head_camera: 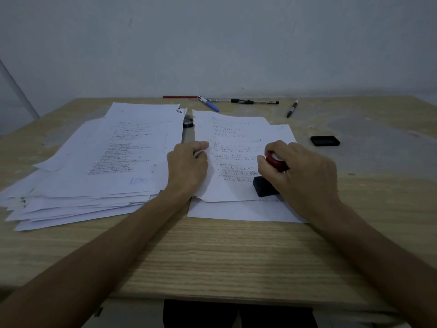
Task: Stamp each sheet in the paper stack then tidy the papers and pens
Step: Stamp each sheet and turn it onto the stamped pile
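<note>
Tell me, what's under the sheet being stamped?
Another white sheet lies under the top sheet, showing at its near and right edges. Whether more sheets lie beneath cannot be seen. The stamp hides the mark it is pressing.

Big paper stack (99,162) left, sheets (236,143) right; pens (236,101) behind, ink pad (325,140) far right.

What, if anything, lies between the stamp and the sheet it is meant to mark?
Nothing visible. The right hand grips the stamp, whose base sits on the top sheet; the left hand holds that sheet's left edge.
</note>
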